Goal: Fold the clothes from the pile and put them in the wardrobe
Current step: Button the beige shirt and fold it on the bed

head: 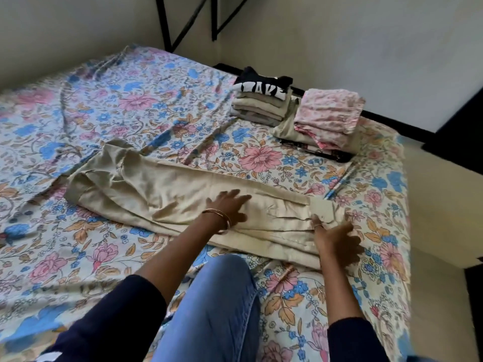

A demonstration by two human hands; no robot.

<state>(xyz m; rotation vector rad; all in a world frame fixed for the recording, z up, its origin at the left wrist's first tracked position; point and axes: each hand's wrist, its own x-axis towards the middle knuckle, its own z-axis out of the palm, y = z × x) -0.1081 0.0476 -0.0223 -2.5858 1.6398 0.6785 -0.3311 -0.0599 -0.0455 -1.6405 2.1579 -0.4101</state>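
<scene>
With your left hand (230,205) spread flat on the beige trousers (183,194) and your right hand (337,239) open at their end on the bed (104,113), any bunched cloth under your fingers may, I judge, crease into the fold.

Bed (130,105): far-left half carries only rumpled sheet, open to passage. The beige garment (183,194) spans the middle from left to right. Two folded stacks occupy the far-right corner, the black-topped stack (261,100) just beside the pink floral stack (326,113). An open strip of sheet separates garment and stacks. Wall (366,48) closes the far side.
</scene>
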